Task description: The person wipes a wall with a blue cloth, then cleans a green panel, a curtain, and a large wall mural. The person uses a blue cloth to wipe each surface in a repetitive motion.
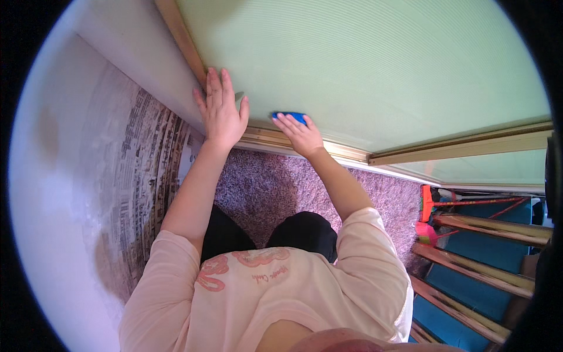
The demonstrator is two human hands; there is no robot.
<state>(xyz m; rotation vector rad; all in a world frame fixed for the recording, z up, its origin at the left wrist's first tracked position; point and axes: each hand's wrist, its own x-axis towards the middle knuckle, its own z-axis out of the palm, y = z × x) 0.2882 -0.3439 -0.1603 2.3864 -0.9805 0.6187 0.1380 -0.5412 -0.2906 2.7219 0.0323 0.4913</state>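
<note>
Before me stands a pale green ribbed window pane [360,66] in a gold-coloured metal frame [264,135]. My left hand [223,112] lies spread over the frame's left upright and the edge of the pane, holding nothing. Lower on the pane, my right hand [303,136] presses a blue cloth or sponge [294,117] against the surface close to the bottom rail. The fingers cover part of the blue piece, so its exact kind is unclear.
White wall with a brick-like patterned covering [149,163] runs along my left. Speckled carpet [259,193] covers the floor below. To the right are wooden slats [475,268] over blue panels, an orange broom head [425,203] and a pink brush [425,233].
</note>
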